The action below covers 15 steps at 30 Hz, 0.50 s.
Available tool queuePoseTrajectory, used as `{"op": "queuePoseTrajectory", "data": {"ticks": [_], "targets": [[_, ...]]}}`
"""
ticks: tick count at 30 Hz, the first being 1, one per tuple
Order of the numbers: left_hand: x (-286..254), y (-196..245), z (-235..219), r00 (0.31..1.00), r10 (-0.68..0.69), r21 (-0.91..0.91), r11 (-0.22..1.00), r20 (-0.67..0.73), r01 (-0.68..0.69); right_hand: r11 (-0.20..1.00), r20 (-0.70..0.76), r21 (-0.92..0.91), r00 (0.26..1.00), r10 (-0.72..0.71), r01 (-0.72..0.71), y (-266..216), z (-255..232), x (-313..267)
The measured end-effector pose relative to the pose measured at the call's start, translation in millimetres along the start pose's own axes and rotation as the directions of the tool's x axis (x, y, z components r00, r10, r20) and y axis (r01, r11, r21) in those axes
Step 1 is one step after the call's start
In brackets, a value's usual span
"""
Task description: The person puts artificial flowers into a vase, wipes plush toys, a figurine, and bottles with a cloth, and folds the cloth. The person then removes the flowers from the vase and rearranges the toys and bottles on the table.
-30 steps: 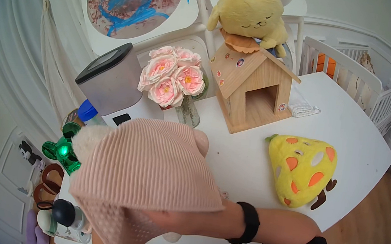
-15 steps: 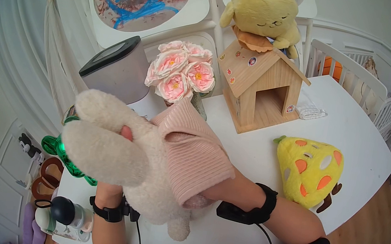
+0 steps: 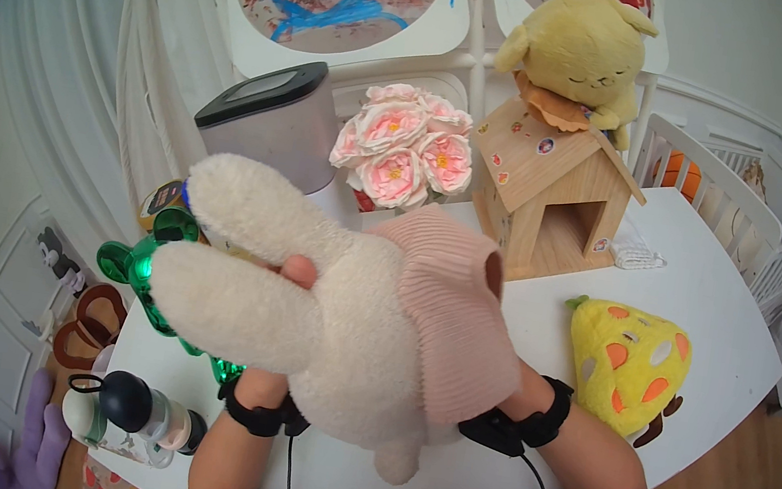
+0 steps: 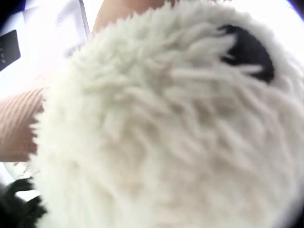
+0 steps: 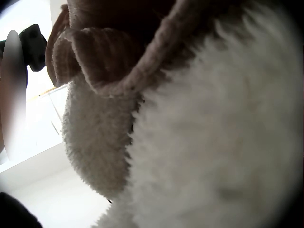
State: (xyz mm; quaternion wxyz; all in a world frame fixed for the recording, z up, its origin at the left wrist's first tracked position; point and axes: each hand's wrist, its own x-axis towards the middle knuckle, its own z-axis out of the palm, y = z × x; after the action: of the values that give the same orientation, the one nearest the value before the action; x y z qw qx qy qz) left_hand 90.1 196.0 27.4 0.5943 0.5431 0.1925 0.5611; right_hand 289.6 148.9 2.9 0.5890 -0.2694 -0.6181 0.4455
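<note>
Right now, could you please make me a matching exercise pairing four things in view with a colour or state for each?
1. Long-eared plush
2. Ribbed cloth
3. Wooden house
4. Triangular plush

A. Dotted with stickers
B. Fingertip between its ears
C. Yellow with orange spots
D. Pink

Pairs: 1-B, 2-D, 3-A, 4-C.

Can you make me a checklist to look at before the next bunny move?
1. Left hand on bunny: ok, it pokes up between the ears.
2. Firm grip by right hand: cannot tell, pink cloth covers most of it.
3. Both ears out of the pink cloth: ok.
4. Pink cloth edge flat: not ok, it is folded in the right wrist view.
5. Ears apart from green toy: cannot tell, they overlap in the head view.
6. Yellow toy apart from bunny: ok.
</note>
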Motion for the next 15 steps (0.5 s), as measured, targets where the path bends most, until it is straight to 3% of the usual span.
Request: {"op": "queuePoseTrajectory", "data": {"ticks": [1, 2, 3, 4, 5, 6, 8, 9, 11, 12, 14, 15], "targets": [[-1, -2, -5, 0.999, 0.032, 0.143, 0.989, 0.001, -0.032, 1.0, -0.01, 0.017, 1.0, 0.007, -0.006, 2, -1, 0], [-2, -2, -2, 1.0, 0.028, 0.149, 0.988, -0.005, -0.027, 1.0, -0.008, 0.027, 1.0, 0.01, -0.01, 8, -4, -2], [-3, -1, 6, 0.98, 0.198, 0.26, 0.947, -0.001, -0.191, 0.966, -0.041, -0.254, 0.998, 0.043, -0.052, 14, -10, -4], [-4, 2, 13, 0.932, 0.361, 0.362, 0.866, 0.026, -0.346, 0.852, -0.082, -0.515, 0.995, 0.064, -0.098, 17, -12, -4], [-6, 11, 20, 0.935, 0.346, 0.38, 0.856, 0.085, -0.351, 0.598, -0.077, -0.8, 0.997, -0.019, -0.051, 4, -7, -2], [-6, 12, 21, 0.935, 0.344, 0.377, 0.857, 0.089, -0.351, 0.597, -0.082, -0.801, 0.996, -0.02, -0.054, 6, -6, 1], [-7, 12, 20, 0.942, 0.307, 0.291, 0.897, 0.136, -0.334, 0.836, -0.407, -0.418, 0.896, 0.179, -0.357, 21, -10, 5], [-8, 12, 19, 0.944, 0.289, 0.247, 0.914, 0.16, -0.321, 0.834, -0.414, -0.417, 0.892, 0.18, -0.362, 34, -13, 1], [-9, 14, 18, 0.943, 0.262, 0.154, 0.943, 0.208, -0.296, 0.697, -0.35, -0.71, 0.91, -0.224, -0.101, 54, -16, -11], [-10, 21, 18, 0.942, 0.261, 0.148, 0.944, 0.213, -0.296, 0.693, -0.354, -0.713, 0.907, -0.227, -0.105, 53, -19, -13], [-13, 39, 22, 0.986, 0.097, 0.048, 0.993, 0.137, -0.104, 0.702, -0.366, -0.704, 0.903, -0.224, -0.111, 46, -23, -27], [-12, 38, 28, 0.992, 0.127, -0.01, 0.992, 0.014, -0.127, 0.708, -0.374, -0.697, 0.9, -0.223, -0.114, 40, -27, -34]]}}
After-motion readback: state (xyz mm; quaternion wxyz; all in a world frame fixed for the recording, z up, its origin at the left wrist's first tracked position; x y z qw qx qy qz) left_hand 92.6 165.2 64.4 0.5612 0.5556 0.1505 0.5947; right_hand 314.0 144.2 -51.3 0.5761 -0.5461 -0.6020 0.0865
